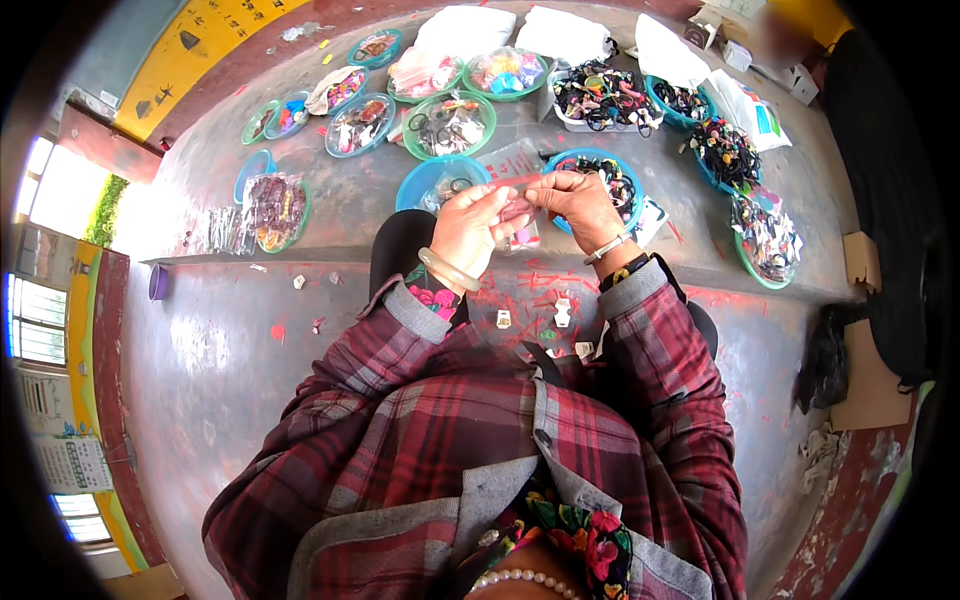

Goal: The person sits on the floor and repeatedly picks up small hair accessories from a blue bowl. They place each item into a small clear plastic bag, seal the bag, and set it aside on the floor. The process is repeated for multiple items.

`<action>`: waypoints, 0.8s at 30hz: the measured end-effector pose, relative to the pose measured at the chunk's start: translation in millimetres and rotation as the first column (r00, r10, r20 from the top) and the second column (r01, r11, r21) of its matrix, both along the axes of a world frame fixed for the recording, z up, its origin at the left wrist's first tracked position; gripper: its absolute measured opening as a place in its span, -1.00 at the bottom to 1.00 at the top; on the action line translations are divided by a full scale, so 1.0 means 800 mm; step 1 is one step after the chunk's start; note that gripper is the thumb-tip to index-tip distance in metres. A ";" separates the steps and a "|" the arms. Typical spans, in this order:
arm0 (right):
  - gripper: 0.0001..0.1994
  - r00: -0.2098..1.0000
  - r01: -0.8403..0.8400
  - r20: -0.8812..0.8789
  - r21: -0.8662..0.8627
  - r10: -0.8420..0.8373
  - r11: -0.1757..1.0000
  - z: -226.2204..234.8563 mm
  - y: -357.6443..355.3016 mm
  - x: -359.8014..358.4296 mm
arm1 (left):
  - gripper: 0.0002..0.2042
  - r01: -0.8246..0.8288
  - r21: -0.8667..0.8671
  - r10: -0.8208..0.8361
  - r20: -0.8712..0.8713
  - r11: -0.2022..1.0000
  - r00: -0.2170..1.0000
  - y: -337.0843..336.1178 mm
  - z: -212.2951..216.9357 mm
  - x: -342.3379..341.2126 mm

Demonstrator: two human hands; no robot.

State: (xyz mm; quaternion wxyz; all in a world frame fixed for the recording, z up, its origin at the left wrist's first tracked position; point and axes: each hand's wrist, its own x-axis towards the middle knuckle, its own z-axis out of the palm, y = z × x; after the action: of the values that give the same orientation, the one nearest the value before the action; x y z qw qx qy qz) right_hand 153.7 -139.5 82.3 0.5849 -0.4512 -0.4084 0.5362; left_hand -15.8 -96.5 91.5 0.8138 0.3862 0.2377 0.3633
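Note:
Close together in front of me, my left hand point(466, 235) and my right hand point(585, 208) pinch a small clear plastic bag point(515, 206) between the fingertips. Something reddish shows through or on the bag; its contents are too small to make out. Just beyond my left hand is a blue basin point(408, 190) with a few dark loops in it. Past my right hand stands another blue basin point(636, 190), filled with dark hair ties. A clear printed plastic sheet or bag point(515, 158) lies between these two basins.
Several more basins of small accessories, such as a green one point(490, 128), stand on the raised grey ledge point(345, 225). A white tub point(610, 126) of hair ties and white sacks point(465, 30) are farther back. Red scraps litter the floor point(230, 370). A black bag point(825, 355) lies right.

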 end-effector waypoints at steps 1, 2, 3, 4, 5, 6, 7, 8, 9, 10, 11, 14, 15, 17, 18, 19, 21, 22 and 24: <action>-0.89 1.000 0.009 0.008 0.002 -0.009 1.000 -0.002 0.001 0.001 | -0.82 0.010 0.002 -0.010 -0.001 1.000 1.000 0.001 -0.001 0.001; -0.90 1.000 0.007 0.008 0.000 -0.007 1.000 -0.002 0.000 0.002 | -0.82 0.012 0.014 -0.012 -0.014 1.000 1.000 0.001 -0.002 0.002; -0.91 1.000 0.005 0.008 -0.002 -0.005 1.000 -0.002 0.000 0.003 | -0.82 0.015 0.025 -0.014 -0.027 1.000 1.000 0.001 -0.003 0.002; -0.92 1.000 0.002 0.007 -0.004 -0.002 1.000 -0.002 0.000 0.003 | -0.81 0.016 0.037 -0.015 -0.040 0.999 0.999 0.001 -0.004 0.002; -0.92 1.000 -0.001 0.008 -0.004 0.001 1.000 -0.002 -0.001 0.004 | -0.81 0.026 0.033 -0.025 -0.040 0.999 0.999 0.002 -0.005 0.002; -0.92 1.000 -0.004 0.010 -0.004 0.004 1.000 -0.002 -0.001 0.004 | -0.80 0.036 0.029 -0.035 -0.040 0.999 0.999 0.002 -0.006 0.002; -0.91 1.000 -0.007 0.014 -0.004 0.007 1.000 -0.002 -0.001 0.005 | -0.80 0.045 0.025 -0.044 -0.039 0.999 0.998 0.003 -0.007 0.002; -0.91 1.000 0.004 -0.001 -0.013 -0.004 1.000 -0.001 -0.002 0.004 | -0.80 0.033 0.001 -0.033 -0.052 0.999 0.998 0.004 -0.008 0.001; -0.91 1.000 0.014 -0.015 -0.023 -0.015 1.000 0.000 -0.003 0.004 | -0.80 0.020 -0.024 -0.022 -0.066 1.000 0.998 0.006 -0.008 0.000; -0.91 0.999 0.023 -0.030 -0.032 -0.024 0.999 0.001 -0.003 0.003 | -0.80 0.006 -0.048 -0.010 -0.081 0.999 0.997 0.007 -0.009 -0.002; -0.90 0.999 0.027 -0.034 -0.036 -0.028 0.999 0.001 -0.003 0.002 | -0.81 -0.012 -0.048 0.009 -0.061 0.999 0.998 0.008 -0.010 -0.003; -0.89 0.998 0.037 -0.049 -0.039 -0.039 0.999 -0.003 -0.002 0.000 | -0.84 -0.059 -0.054 0.060 0.001 0.997 0.998 0.013 -0.017 -0.005; -0.89 0.998 0.036 -0.056 -0.034 -0.038 0.999 -0.005 -0.001 -0.002 | -0.85 -0.074 -0.058 0.076 0.024 0.996 0.997 0.016 -0.021 -0.005; -0.89 0.996 0.030 -0.085 -0.051 -0.034 0.998 -0.006 -0.001 -0.005 | -0.87 -0.096 -0.064 0.099 0.047 0.993 0.994 0.015 -0.017 -0.005; -0.89 0.994 0.026 -0.104 -0.072 -0.033 0.997 -0.003 -0.002 -0.005 | -0.87 -0.102 -0.065 0.105 0.049 0.993 0.993 0.013 -0.013 -0.005; -0.89 0.992 0.023 -0.123 -0.092 -0.034 0.995 -0.002 -0.002 -0.005 | -0.87 -0.106 -0.066 0.110 0.052 0.992 0.993 0.012 -0.008 -0.005; -0.90 0.985 0.024 -0.165 -0.119 -0.044 0.993 -0.006 -0.001 -0.004 | -0.86 -0.088 -0.069 0.092 0.056 0.994 0.994 0.012 -0.005 -0.005; -0.91 0.981 0.024 -0.186 -0.133 -0.049 0.991 -0.008 0.000 -0.002 | -0.85 -0.079 -0.070 0.083 0.058 0.994 0.995 0.013 -0.005 -0.006; -0.91 0.981 0.019 -0.189 -0.149 -0.047 0.989 -0.017 0.003 0.003 | -0.86 -0.059 -0.072 0.064 0.081 0.996 0.995 0.017 -0.010 -0.009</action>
State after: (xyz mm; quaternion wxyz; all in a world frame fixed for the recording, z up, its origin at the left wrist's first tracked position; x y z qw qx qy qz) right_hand 156.3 -137.1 68.9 0.5956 -0.4461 -0.3021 0.5959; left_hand -23.0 -83.0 83.8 0.8245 0.3346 0.2278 0.3955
